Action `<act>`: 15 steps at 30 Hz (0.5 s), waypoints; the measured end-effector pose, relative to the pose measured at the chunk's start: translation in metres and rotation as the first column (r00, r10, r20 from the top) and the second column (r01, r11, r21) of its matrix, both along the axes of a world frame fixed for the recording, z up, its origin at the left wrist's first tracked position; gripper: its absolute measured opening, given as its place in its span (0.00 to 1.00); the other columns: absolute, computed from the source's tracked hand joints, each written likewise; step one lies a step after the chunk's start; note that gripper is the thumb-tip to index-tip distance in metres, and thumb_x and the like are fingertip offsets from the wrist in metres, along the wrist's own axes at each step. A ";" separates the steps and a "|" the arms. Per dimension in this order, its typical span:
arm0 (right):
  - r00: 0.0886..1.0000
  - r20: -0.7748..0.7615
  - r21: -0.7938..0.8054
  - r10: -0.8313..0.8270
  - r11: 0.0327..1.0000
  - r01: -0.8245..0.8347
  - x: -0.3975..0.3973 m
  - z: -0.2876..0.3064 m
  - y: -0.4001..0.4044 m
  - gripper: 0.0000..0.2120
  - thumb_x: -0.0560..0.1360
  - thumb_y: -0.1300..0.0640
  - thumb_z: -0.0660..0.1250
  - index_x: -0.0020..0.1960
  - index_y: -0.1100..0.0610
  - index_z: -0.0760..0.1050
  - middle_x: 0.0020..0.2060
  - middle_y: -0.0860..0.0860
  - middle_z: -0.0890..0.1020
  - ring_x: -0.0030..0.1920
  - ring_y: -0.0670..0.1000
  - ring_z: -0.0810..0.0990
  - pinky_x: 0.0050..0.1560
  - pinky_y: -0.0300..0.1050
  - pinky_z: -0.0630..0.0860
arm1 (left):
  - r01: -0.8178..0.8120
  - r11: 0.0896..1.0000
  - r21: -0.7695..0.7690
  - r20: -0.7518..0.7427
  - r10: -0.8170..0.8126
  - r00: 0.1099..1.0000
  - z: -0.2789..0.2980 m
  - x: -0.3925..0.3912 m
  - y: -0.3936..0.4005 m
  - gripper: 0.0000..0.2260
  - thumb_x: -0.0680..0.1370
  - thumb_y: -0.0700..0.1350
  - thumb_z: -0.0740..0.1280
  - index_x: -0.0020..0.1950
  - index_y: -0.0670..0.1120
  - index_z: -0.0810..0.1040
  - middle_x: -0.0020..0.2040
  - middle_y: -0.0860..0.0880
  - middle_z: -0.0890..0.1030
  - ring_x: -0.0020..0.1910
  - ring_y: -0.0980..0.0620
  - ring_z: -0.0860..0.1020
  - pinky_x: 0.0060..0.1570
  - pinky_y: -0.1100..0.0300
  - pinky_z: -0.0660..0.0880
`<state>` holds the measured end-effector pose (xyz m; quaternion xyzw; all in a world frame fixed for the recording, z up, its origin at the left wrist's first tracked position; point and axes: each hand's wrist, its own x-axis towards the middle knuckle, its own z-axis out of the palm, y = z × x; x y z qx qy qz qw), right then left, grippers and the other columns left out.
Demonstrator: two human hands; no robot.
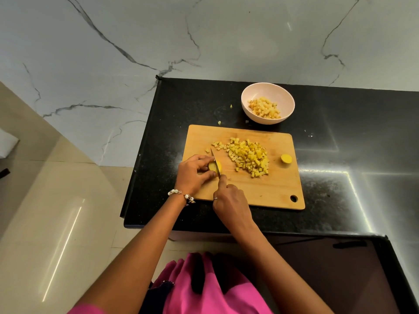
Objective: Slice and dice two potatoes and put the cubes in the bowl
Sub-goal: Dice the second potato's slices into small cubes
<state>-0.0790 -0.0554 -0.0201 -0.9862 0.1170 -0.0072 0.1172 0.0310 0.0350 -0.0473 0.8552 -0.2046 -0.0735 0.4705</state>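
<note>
Yellow potato piece (pixel 215 167) half-hidden, probably under fingers (pixel 199 163)

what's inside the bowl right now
The pale bowl holds a low heap of potato cubes, well below the rim. The bowl's bottom under the heap is covered.

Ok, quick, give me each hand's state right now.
Left hand: grips the potato piece on the cutting board.
Right hand: grips the knife, blade cutting into that piece.
</note>
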 end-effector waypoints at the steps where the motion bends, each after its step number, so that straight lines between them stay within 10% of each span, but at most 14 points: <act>1: 1.000 -0.005 -0.023 0.005 1.000 -0.005 -0.001 0.000 0.001 0.25 0.67 0.68 0.65 0.64 0.73 0.69 0.29 0.62 0.77 0.23 0.60 0.73 0.25 0.43 0.58 | -0.006 1.000 -0.004 0.002 0.006 1.000 -0.001 0.000 -0.001 0.21 0.67 0.42 0.77 0.59 0.46 0.80 0.52 0.53 0.79 0.40 0.64 0.76 0.44 0.76 0.72; 5: 0.999 -0.038 -0.111 0.002 0.994 -0.007 -0.032 -0.010 0.006 0.31 0.55 0.65 0.76 0.57 0.70 0.77 0.26 0.56 0.76 0.17 0.54 0.71 0.16 0.41 0.58 | -0.043 0.999 -0.033 0.009 0.043 0.999 -0.001 -0.003 -0.002 0.22 0.66 0.42 0.77 0.59 0.45 0.80 0.51 0.53 0.79 0.41 0.60 0.78 0.44 0.76 0.72; 10: 0.999 -0.050 0.073 0.017 0.997 -0.013 -0.043 0.003 0.000 0.27 0.79 0.60 0.54 0.76 0.64 0.52 0.52 0.61 0.78 0.46 0.63 0.79 0.37 0.48 0.64 | -0.054 0.996 -0.071 -0.007 0.053 0.999 -0.002 -0.003 -0.002 0.26 0.65 0.40 0.78 0.62 0.44 0.78 0.48 0.53 0.80 0.40 0.60 0.78 0.45 0.75 0.73; 15: 1.000 0.006 0.065 -0.019 0.998 0.019 -0.028 0.015 -0.004 0.27 0.79 0.59 0.52 0.76 0.63 0.49 0.50 0.60 0.78 0.47 0.60 0.77 0.38 0.46 0.62 | -0.062 0.995 -0.077 -0.008 0.061 0.998 -0.004 -0.003 -0.002 0.32 0.65 0.38 0.77 0.68 0.45 0.72 0.52 0.50 0.82 0.44 0.55 0.80 0.49 0.72 0.75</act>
